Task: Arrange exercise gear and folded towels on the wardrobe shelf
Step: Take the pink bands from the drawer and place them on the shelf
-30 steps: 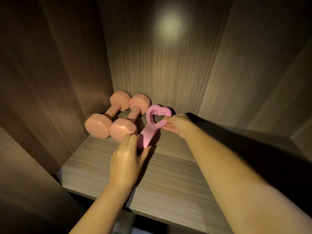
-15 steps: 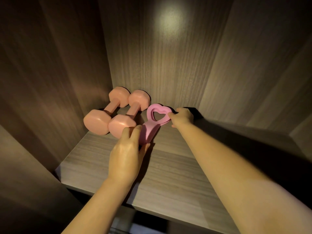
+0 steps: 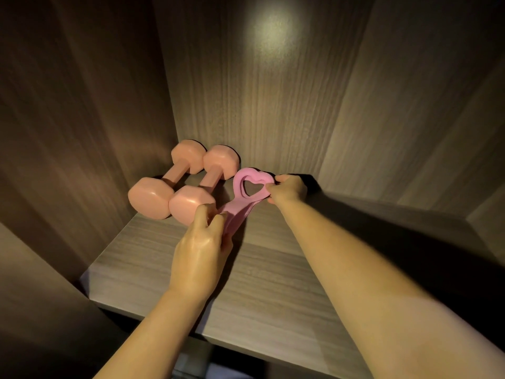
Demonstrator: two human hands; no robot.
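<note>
A pink exerciser (image 3: 240,184) with a heart-shaped handle lies on the wooden wardrobe shelf (image 3: 273,283), just right of two peach dumbbells. The left dumbbell (image 3: 164,187) and the right dumbbell (image 3: 203,188) sit side by side in the shelf's back left corner. My right hand (image 3: 288,188) pinches the right side of the heart handle near the back wall. My left hand (image 3: 200,253) pinches the exerciser's near end, a flat pink strap, beside the right dumbbell's front head.
The shelf is boxed in by a left side wall (image 3: 82,132), a back wall (image 3: 259,105) and a right side wall (image 3: 423,119). Bare shelf surface stretches right of the exerciser. The shelf's front edge (image 3: 246,343) runs under my forearms.
Both hands have pushed the exerciser deeper toward the back wall, and my right hand has reached further in. My left hand's fingers have shifted from resting over the strap to pinching it.
</note>
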